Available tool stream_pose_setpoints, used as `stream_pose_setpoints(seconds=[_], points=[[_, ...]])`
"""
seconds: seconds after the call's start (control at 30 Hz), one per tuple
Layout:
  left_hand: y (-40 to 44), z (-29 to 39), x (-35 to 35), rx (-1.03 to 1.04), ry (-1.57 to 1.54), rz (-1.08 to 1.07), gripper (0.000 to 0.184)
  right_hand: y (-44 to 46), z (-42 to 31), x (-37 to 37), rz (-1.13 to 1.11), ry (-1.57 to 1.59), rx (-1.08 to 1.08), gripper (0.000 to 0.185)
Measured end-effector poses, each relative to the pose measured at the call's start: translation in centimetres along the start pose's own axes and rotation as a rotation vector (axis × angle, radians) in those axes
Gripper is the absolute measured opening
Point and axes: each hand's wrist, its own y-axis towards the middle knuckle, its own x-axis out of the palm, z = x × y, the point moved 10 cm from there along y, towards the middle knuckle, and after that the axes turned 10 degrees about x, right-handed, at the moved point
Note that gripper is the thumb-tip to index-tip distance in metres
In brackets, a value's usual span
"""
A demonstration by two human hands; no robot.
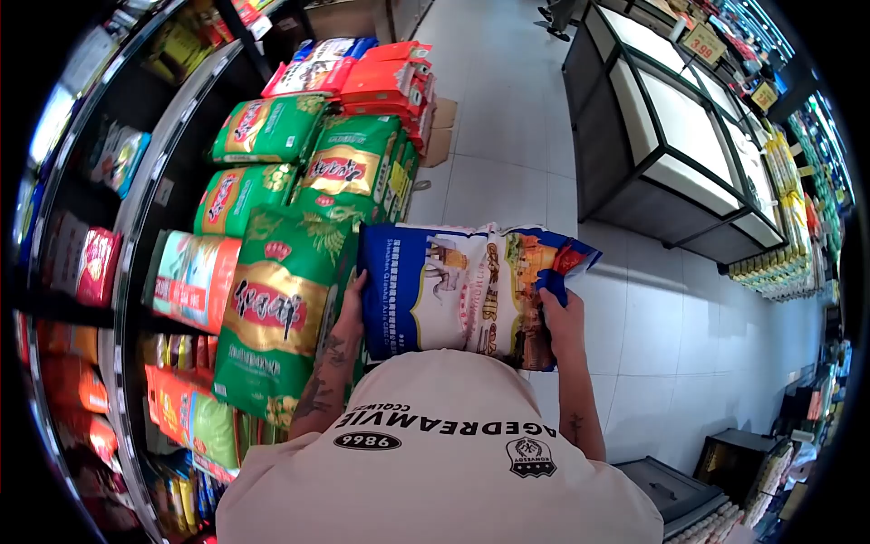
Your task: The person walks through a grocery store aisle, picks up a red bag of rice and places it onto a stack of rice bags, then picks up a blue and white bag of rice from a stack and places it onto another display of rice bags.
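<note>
A large blue and white rice bag (453, 290), printed with an elephant and a building, lies sideways in front of my body, held in both hands. My left hand (356, 295) grips its left end, the fingers partly hidden by the bag. On the other side, my right hand (562, 317) clutches the gathered blue plastic at the right end. Just left of my left forearm leans a big green bag (276, 313) with a gold panel. The underside of the held bag is hidden from view.
More green bags (340, 168) and red bags (385, 77) are stacked beyond, beside the shelving (136, 208) on the left. A black-framed display stand (675, 136) stands right of the tiled aisle (503, 136). A person's feet (555, 25) show at the far end.
</note>
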Motion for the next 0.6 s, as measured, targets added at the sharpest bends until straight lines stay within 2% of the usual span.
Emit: stream_pose_setpoints(seconds=[0.03, 0.07, 0.17, 0.2, 0.3, 0.43, 0.6], points=[[4.1, 0.4, 0.3, 0.022, 0.029, -0.006, 0.041, 2.0, -0.9, 0.1, 0.028, 0.002, 0.017, 0.025], [4.1, 2.7, 5.0, -0.062, 0.060, -0.043, 0.042, 3.3, -2.0, 0.0, 0.078, 0.012, 0.033, 0.024], [9.4, 5.3, 11.1, -0.230, 0.036, -0.156, 0.041, 7.3, -5.5, 0.2, 0.208, 0.041, 0.057, 0.022], [11.9, 6.3, 12.2, -0.216, 0.048, -0.128, 0.042, 8.8, -6.7, 0.7, 0.220, 0.076, 0.018, 0.022], [17.6, 7.0, 15.0, -0.326, 0.065, -0.207, 0.045, 12.0, -9.8, 2.1, 0.268, 0.064, 0.086, 0.022], [30.0, 6.0, 14.2, -0.242, 0.130, -0.147, 0.044, 18.4, -11.7, 2.5, 0.323, 0.161, 0.124, 0.022], [36.0, 11.0, 23.2, -0.293, 0.101, -0.213, 0.044, 30.4, -15.8, 3.7, 0.282, 0.207, 0.059, 0.025]])
